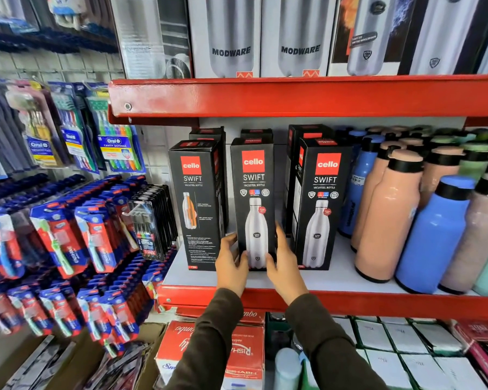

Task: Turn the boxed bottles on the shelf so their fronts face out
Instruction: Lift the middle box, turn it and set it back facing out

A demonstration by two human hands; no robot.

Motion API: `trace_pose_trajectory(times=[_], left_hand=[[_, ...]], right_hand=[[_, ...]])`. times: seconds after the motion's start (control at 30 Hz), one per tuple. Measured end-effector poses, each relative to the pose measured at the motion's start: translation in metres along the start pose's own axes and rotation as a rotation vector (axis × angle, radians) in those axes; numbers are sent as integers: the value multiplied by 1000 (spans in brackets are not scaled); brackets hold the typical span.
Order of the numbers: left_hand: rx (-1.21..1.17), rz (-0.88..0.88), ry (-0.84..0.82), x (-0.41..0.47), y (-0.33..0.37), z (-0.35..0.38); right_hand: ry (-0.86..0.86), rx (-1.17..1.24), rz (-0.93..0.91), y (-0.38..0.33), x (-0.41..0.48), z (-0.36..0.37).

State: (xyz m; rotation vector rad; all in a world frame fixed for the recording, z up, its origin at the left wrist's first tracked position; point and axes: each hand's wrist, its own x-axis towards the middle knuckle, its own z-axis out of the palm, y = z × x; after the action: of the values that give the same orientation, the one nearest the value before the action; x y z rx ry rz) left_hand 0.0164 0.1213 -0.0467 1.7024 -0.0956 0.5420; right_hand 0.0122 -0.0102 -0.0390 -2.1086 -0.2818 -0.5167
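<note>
**Q:** Where is the box?
**A:** The box (254, 198) is upright in the front row of the shelf (350, 277), printed face forward. The left box (195, 204) stands at its 9 o'clock and the right box (321, 204) at its 3 o'clock. Each is just beside it, with a narrow gap.

**Q:** What are both hands doing?
**A:** The left hand (231, 266) grasps the box's lower edge at 7 o'clock, with the thumb on the front and the fingers (228, 240) along the side. The right hand (286, 263) grasps it at 5 o'clock, with the thumb on the front and the fingers (281, 235) up the right side.

**Q:** Is the base in contact with the shelf?
**A:** I cannot tell. The base is level with the neighbouring boxes.

**Q:** What else is nearby?
**A:** A peach bottle (386, 220) stands at 3 o'clock, beyond the right box. Toothbrush packs (96, 237) hang at 9 o'clock, well apart.
</note>
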Motion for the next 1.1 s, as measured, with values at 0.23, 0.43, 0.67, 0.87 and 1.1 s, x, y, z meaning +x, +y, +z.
trace_pose_trajectory(times=[0.23, 0.43, 0.67, 0.87, 1.1], left_hand=[[12, -47, -60, 3, -1, 1], [119, -34, -69, 4, -2, 0], [132, -46, -83, 3, -1, -2], [108, -38, -81, 1, 1, -1], [-54, 32, 49, -23, 6, -8]], right_hand=[[84, -2, 18, 3, 1, 1], [86, -1, 44, 5, 0, 1], [86, -7, 77, 1, -3, 1], [96, -15, 79, -3, -7, 0], [406, 96, -39, -14, -34, -3]])
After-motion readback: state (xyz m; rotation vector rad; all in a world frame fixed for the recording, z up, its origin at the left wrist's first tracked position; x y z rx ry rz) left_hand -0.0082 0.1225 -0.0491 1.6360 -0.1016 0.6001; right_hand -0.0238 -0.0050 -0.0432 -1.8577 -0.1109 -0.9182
